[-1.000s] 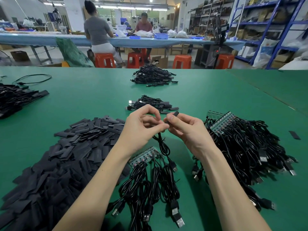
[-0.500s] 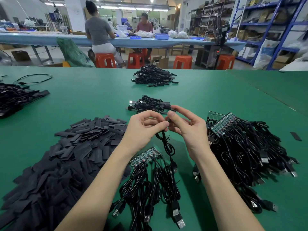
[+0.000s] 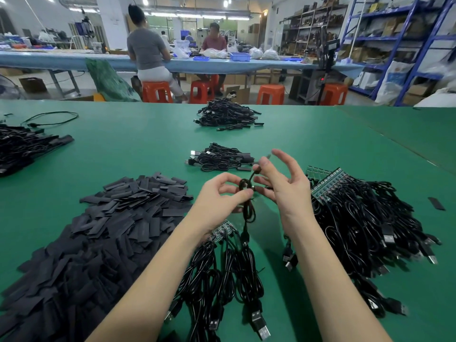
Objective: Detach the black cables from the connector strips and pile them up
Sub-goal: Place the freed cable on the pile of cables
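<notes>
Black and thin, the cable [image 3: 247, 208] hangs between both hands above the green tabletop [image 3: 148, 149]. The left hand [image 3: 219, 196] pinches its coil, its grip closed on it. The right hand [image 3: 283, 186] holds the upper end between thumb and forefinger, the other fingers spread. The long axis runs from 12 to 6 o'clock. The small pile [image 3: 219, 159] lies at 12 o'clock, nearer the right hand.

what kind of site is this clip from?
Most likely a small electronics assembly workshop. Heaps of black USB cables still on connector strips cover a green worktable, workers on orange stools sit at a second long bench, and blue storage racks hold cartons.
</notes>
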A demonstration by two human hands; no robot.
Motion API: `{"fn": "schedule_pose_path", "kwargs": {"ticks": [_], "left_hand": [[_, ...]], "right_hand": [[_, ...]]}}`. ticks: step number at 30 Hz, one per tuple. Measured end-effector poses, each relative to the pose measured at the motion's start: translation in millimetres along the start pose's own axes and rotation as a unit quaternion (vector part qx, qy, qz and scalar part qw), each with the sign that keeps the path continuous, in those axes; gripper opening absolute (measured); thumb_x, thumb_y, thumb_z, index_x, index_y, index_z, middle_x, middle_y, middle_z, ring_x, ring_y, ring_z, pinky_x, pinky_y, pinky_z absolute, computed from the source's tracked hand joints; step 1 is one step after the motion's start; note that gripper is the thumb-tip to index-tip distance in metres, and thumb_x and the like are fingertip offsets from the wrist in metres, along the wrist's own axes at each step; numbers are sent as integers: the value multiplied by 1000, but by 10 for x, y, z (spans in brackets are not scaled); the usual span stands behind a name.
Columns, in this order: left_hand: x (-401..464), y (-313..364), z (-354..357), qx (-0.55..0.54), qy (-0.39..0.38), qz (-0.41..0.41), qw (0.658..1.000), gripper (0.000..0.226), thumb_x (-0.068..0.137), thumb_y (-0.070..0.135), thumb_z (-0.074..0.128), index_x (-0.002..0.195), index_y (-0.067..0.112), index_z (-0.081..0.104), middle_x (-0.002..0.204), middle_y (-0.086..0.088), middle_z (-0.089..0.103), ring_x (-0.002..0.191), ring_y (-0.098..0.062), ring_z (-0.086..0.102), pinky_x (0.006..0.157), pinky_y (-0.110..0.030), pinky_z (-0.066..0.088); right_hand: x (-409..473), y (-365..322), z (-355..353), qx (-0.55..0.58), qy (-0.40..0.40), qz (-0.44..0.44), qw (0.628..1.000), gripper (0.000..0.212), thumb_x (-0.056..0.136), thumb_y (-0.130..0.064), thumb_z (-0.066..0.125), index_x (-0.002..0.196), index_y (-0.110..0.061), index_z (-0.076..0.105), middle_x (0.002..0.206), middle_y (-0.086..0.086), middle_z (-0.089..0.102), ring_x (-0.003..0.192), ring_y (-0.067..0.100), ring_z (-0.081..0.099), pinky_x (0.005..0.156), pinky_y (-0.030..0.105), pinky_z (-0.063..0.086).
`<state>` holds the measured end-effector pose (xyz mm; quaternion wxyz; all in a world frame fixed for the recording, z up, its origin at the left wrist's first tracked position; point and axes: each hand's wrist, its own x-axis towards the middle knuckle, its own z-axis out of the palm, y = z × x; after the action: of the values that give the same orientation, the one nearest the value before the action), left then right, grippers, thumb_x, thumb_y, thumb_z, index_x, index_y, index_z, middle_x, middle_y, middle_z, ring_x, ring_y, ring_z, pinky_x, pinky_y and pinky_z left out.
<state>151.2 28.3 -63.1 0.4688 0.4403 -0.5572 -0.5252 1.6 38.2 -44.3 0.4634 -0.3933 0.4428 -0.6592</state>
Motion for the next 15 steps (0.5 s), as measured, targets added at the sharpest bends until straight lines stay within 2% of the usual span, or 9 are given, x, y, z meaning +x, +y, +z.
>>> {"fn": "schedule_pose_path", "kwargs": {"ticks": [2, 4, 5, 7, 8, 9, 12, 13, 15], "left_hand": [[39, 62, -71, 15, 49, 28, 998, 15, 87, 12, 77, 98, 18, 68, 96, -3, 73, 85, -11, 71, 72, -26, 60], [110, 143, -180, 66, 103, 72, 990, 15, 87, 15, 77, 96, 23, 68, 99, 1, 72, 89, -9, 69, 77, -27, 58], [162, 191, -231, 97, 124, 94, 983, 16, 87, 17, 78, 94, 27, 68, 95, 5, 72, 86, -6, 68, 80, -26, 57], [313, 303, -289, 186, 152, 137, 961, 16, 85, 21, 80, 89, 31, 68, 84, 13, 71, 73, 3, 65, 78, -20, 53], [414, 354, -289, 241, 164, 156, 944, 16, 83, 23, 80, 87, 32, 67, 81, 16, 69, 70, 2, 64, 75, -20, 51], [528, 393, -274, 297, 176, 173, 923, 14, 83, 24, 78, 86, 32, 67, 81, 15, 69, 73, -3, 64, 74, -21, 49], [865, 386, -231, 464, 199, 193, 841, 14, 87, 24, 72, 100, 29, 71, 99, 6, 69, 93, -19, 61, 71, -28, 43], [969, 339, -237, 500, 183, 181, 827, 19, 89, 23, 70, 107, 26, 70, 107, 2, 66, 99, -22, 60, 73, -30, 43], [1108, 231, -257, 539, 110, 123, 826, 34, 89, 22, 70, 122, 20, 62, 120, -6, 58, 108, -28, 58, 85, -37, 49]], "right_hand": [[10, -69, -41, -67, -42, 52, 996, 45, 87, -36, 78, 125, -21, 59, 93, -2, 79, 78, 14, 75, 67, 25, 60], [-2, -115, -83, -208, -124, 94, 966, 49, 82, -46, 79, 118, -15, 65, 89, -5, 79, 72, 10, 73, 62, 22, 58], [-16, -128, -90, -298, -178, 110, 931, 49, 79, -52, 80, 109, -15, 69, 86, -6, 79, 68, 8, 72, 59, 20, 55], [-50, -127, -77, -464, -263, 138, 834, 48, 69, -60, 83, 86, -17, 71, 75, -5, 77, 61, 7, 67, 57, 21, 51], [-64, -120, -57, -528, -279, 141, 789, 48, 64, -63, 85, 76, -19, 68, 68, -5, 75, 57, 8, 64, 59, 21, 49], [-67, -107, -37, -573, -275, 134, 760, 50, 60, -65, 87, 69, -20, 66, 61, -5, 71, 54, 9, 60, 60, 23, 48], [-66, -52, 12, -613, -228, 96, 750, 48, 60, -60, 90, 60, -20, 63, 48, -8, 61, 51, 10, 54, 68, 28, 52], [-62, -29, 13, -612, -226, 90, 752, 44, 62, -56, 91, 60, -20, 65, 48, -9, 62, 52, 10, 56, 71, 29, 54], [-63, -10, 3, -604, -241, 97, 754, 35, 67, -50, 90, 62, -22, 70, 55, -10, 68, 56, 7, 61, 74, 29, 56]]}}
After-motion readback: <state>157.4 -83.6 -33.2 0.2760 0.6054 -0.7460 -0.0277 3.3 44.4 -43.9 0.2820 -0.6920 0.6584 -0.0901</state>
